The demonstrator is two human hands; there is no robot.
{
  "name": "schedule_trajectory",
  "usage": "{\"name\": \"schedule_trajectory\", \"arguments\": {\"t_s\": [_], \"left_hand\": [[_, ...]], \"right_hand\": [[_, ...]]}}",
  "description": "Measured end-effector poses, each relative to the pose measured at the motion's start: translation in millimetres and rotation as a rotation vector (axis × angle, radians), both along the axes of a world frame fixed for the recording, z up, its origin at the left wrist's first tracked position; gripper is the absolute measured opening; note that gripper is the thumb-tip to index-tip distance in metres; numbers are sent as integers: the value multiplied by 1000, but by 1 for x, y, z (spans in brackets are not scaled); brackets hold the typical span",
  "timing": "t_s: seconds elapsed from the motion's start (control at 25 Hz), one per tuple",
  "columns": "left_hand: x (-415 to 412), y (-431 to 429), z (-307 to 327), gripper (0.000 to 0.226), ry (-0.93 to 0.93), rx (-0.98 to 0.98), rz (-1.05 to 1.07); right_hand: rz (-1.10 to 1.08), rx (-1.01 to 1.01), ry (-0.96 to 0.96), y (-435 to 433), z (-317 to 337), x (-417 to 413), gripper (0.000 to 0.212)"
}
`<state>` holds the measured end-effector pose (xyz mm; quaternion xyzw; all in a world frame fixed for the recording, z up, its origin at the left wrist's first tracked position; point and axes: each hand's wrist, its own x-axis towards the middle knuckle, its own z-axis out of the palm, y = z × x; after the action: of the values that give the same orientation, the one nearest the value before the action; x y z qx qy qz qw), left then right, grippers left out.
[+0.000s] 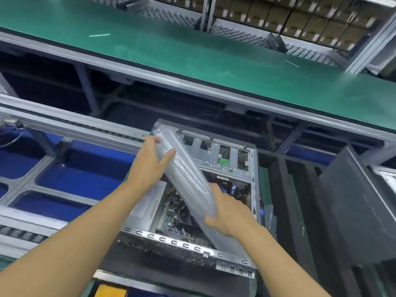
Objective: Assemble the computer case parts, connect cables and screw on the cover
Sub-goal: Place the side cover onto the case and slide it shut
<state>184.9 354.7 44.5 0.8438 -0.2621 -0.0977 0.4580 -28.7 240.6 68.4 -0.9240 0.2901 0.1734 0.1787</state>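
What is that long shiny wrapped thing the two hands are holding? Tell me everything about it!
It is a long, flat panel in clear, glossy plastic wrap, pale grey through the film. It slants across the open computer case, upper end at the far-left corner, lower end near the front rim. The left hand holds its upper part; the right hand grips it lower down.

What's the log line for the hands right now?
left hand: grips plastic-wrapped panel, top end | right hand: grips lower end | panel: tilted over open case
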Motion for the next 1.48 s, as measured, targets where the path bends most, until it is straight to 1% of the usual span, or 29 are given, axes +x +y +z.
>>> {"name": "schedule_trajectory", "arguments": {"t_s": [0.08, 0.16, 0.28, 0.4, 0.52, 0.6, 0.68, 0.72, 0.76, 0.8, 0.88, 0.92, 0.96, 1.0, 1.04, 1.08, 1.12, 1.16, 1.2, 1.24, 1.36, 1.48], "left_hand": [[3, -5, 0, 48, -168, 144, 6], [3, -7, 2, 43, -314, 245, 7], [0, -7, 4, 48, -449, 368, -43], [-3, -1, 2, 59, -509, 436, -80], [0, 1, 4, 67, -434, 402, -135], [8, 0, 5, 59, -348, 385, -156], [13, -2, 3, 51, -302, 307, -103], [12, -4, 1, 48, -312, 270, -59], [9, -5, -1, 46, -345, 253, -9], [7, -6, -3, 44, -393, 241, 36], [7, -4, -5, 43, -466, 133, 73], [12, -2, -3, 42, -451, 39, 41], [21, 2, 0, 40, -402, -40, -42], [33, 8, 3, 41, -333, -56, -178], [45, 15, 6, 46, -262, 10, -343], [56, 20, 10, 54, -229, 136, -491], [63, 23, 13, 62, -265, 271, -591], [68, 23, 15, 68, -345, 353, -643], [71, 21, 15, 70, -418, 374, -664], [72, 19, 16, 70, -447, 373, -664], [75, 14, 19, 64, -476, 429, -613], [72, 12, 23, 65, -542, 548, -584]], "right_hand": [[22, 22, 79, -3, 2, 3, 81], [55, 46, 170, -5, 5, 7, 82], [72, 73, 255, -9, 10, 14, 86], [76, 81, 336, -5, 13, 21, 85], [106, 33, 364, 2, 18, 25, 87], [124, -16, 323, 4, 22, 27, 95], [45, 23, 187, 6, 25, 40, 118], [-4, 55, 89, 11, 24, 50, 131], [-23, 49, -12, 18, 21, 62, 139], [-17, 12, -100, 25, 16, 74, 141], [1, -75, -222, 32, 6, 94, 133], [13, -119, -263, 30, 1, 99, 125], [30, -157, -290, 25, -3, 101, 116], [45, -176, -291, 19, -6, 101, 107], [53, -177, -271, 13, -8, 101, 100], [64, -167, -247, 7, -9, 102, 94], [83, -157, -229, 4, -9, 104, 89], [107, -160, -215, 3, -10, 104, 83], [138, -176, -203, 3, -11, 106, 77], [173, -193, -190, 3, -11, 108, 72], [265, -205, -155, 3, -17, 109, 58], [287, -120, -157, -2, -23, 109, 62]]}}
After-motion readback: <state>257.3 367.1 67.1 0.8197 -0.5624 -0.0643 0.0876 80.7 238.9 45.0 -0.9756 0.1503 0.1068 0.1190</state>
